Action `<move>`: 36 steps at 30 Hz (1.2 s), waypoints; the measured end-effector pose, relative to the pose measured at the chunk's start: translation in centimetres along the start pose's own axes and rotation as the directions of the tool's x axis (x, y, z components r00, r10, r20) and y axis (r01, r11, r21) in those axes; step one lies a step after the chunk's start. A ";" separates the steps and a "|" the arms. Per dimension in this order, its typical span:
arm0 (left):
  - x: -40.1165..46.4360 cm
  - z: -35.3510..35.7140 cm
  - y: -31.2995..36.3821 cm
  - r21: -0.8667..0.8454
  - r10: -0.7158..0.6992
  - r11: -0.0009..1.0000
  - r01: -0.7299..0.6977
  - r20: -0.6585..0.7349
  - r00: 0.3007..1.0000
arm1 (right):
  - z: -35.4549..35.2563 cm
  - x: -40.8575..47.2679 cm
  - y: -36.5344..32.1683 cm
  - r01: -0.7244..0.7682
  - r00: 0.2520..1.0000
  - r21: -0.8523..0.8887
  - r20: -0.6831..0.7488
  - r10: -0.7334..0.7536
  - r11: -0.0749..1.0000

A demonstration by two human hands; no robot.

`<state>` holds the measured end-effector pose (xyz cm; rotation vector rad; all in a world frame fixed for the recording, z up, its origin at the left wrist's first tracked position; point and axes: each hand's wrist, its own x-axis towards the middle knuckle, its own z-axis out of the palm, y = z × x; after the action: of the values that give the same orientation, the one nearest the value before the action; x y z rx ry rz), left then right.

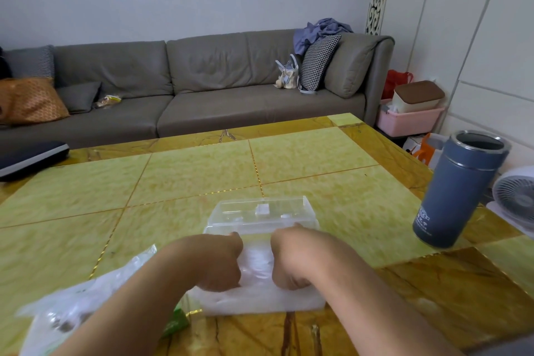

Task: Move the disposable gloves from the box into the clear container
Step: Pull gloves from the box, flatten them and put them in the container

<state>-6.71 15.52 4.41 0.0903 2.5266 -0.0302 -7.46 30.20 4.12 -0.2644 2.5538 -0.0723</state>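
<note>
Near the front edge of the yellow-green tiled counter (179,182), a pale stack of disposable gloves (257,295) lies flat, with both hands pressed down into it. The left hand (222,263) is bent at the wrist with its fingers curled under, gripping the left part of the stack; the right hand (291,260) mirrors it on the right part, fingers likewise tucked down into the film. The two hands sit close together, a narrow strip of gloves showing between them. How far the fingers close round the stack is hard to judge, since the knuckles hide them.

Just beyond the hands, touching the far edge of the gloves, stands the clear container (261,215), open on the counter. To the left, under the left forearm, lies a crumpled clear plastic bag (83,295) with a green printed patch. A blue-grey thermos flask (459,191) without its lid stands well apart at the right edge of the counter. A grey sofa (202,81) runs along the wall behind.
</note>
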 end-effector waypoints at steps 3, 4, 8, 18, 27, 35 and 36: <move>-0.5 0.2 0.5 0.058 -0.019 0.998 0.019 0.003 1.000 | 0.0 0.3 0.1 0.013 1.000 0.008 0.002 -0.013 1.000; -0.7 0.2 0.8 0.076 -0.027 0.997 0.027 0.001 1.000 | -0.1 0.4 0.1 0.025 1.000 0.004 -0.002 -0.025 1.000; -0.1 0.6 1.3 0.119 -0.054 0.991 0.059 -0.052 0.997 | 0.0 0.5 0.2 0.048 0.999 -0.029 -0.008 -0.048 0.998; -1.3 0.0 -0.8 0.022 -0.018 1.000 0.021 -0.157 0.987 | -0.1 1.2 0.3 0.065 0.998 0.006 -0.018 -0.065 0.998; -2.2 -0.5 1.5 0.232 -0.041 0.969 0.083 -0.181 0.983 | 0.2 1.3 0.3 0.062 0.998 0.049 -0.002 -0.062 0.997; -1.0 -0.6 3.6 0.274 -0.083 0.959 0.073 0.025 0.996 | 0.0 1.4 -0.2 0.044 0.999 -0.017 0.014 -0.043 0.999; -0.8 -0.4 3.4 0.251 -0.085 0.965 0.071 0.046 0.995 | 0.0 1.4 -0.1 0.040 0.999 -0.017 0.012 -0.040 0.999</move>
<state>-6.08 18.87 5.20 0.0886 2.4570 -0.3775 -8.54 29.81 3.38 -0.3218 2.5393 -0.0634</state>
